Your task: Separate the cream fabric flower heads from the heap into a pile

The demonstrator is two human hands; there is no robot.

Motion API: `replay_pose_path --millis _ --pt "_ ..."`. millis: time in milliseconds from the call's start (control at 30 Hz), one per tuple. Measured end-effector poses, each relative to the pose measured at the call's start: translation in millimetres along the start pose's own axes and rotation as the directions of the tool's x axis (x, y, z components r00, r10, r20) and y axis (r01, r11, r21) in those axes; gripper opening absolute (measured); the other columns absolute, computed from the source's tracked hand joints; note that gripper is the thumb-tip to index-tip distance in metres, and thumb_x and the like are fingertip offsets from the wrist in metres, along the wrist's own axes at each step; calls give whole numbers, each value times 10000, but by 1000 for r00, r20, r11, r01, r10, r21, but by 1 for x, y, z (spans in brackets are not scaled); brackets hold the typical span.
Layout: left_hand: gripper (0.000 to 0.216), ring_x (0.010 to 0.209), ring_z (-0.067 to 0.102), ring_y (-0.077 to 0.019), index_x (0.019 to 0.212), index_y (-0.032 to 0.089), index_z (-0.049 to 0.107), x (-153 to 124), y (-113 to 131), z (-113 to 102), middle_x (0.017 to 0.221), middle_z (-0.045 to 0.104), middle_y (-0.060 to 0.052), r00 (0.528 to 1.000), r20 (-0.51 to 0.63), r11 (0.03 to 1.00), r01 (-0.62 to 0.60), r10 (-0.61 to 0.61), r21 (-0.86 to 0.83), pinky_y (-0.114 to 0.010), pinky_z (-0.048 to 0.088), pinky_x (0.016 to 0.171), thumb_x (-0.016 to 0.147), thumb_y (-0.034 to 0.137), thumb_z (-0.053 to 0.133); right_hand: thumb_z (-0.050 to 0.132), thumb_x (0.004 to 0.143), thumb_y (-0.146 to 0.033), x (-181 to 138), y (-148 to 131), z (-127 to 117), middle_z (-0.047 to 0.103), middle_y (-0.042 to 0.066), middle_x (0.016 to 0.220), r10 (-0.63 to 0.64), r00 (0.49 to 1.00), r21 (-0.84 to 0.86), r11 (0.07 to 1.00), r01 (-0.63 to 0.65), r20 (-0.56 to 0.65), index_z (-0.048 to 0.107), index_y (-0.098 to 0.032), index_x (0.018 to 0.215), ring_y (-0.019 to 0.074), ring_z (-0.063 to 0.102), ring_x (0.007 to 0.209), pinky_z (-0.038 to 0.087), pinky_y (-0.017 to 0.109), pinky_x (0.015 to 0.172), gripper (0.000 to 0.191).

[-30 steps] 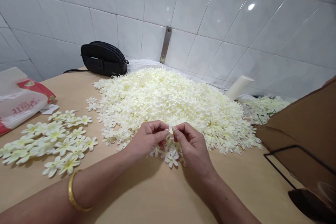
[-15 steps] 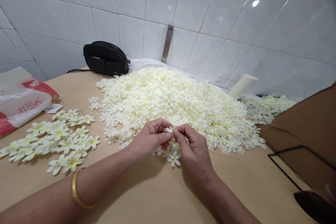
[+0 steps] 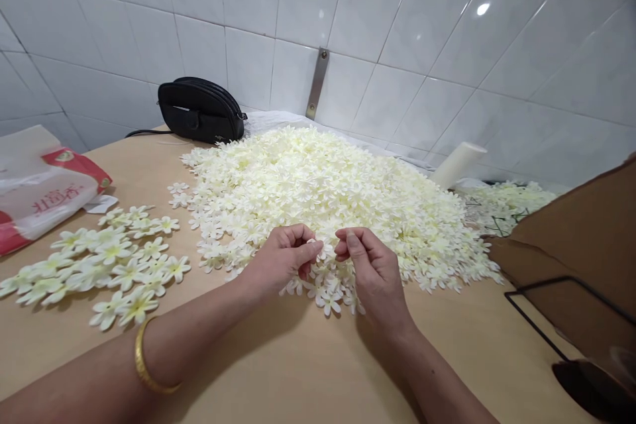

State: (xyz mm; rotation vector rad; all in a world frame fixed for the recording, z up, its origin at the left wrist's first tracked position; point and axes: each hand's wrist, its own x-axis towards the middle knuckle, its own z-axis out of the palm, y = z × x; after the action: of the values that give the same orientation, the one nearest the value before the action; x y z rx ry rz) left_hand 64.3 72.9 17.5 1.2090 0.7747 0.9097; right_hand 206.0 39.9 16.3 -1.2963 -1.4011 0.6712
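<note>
A big heap of cream-white fabric flowers (image 3: 328, 192) covers the middle of the tan table (image 3: 298, 371). At its near edge my left hand (image 3: 281, 258) pinches a small white flower piece between thumb and fingers. My right hand (image 3: 370, 268) has come a little away from it, thumb and forefinger pinched together; what they hold, if anything, I cannot make out. A gold bangle (image 3: 144, 364) circles my left wrist. Loose flowers (image 3: 328, 295) lie just under both hands.
Flowers with yellow centres (image 3: 104, 265) are laid out at the left. A red-and-white plastic bag (image 3: 44, 195) sits at the far left, a black pouch (image 3: 201, 109) by the tiled wall. A white roll (image 3: 457, 162) and brown cardboard (image 3: 581, 245) stand at the right.
My hands, which were pinched together on one flower piece, have drawn apart; the right hand has shifted slightly to the right.
</note>
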Motion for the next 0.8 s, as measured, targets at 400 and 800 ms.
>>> replay_pose_path --millis 400,800 --pt "335 392 361 -60 583 163 447 -2 -1 2 448 401 59 1000 17 999 25 -25 -23 -191 324 402 744 449 516 410 846 -400 -1 -1 1 566 26 710 41 984 66 996 -54 176 614 -158 903 136 550 675 450 261 635 322" --pt "379 350 338 -53 610 156 477 -3 -2 1 417 393 57 993 115 995 12 -23 98 -192 263 380 780 493 445 460 820 -413 1 -1 -1 568 15 702 103 976 195 971 -141 190 624 -161 877 122 540 666 444 245 637 307"
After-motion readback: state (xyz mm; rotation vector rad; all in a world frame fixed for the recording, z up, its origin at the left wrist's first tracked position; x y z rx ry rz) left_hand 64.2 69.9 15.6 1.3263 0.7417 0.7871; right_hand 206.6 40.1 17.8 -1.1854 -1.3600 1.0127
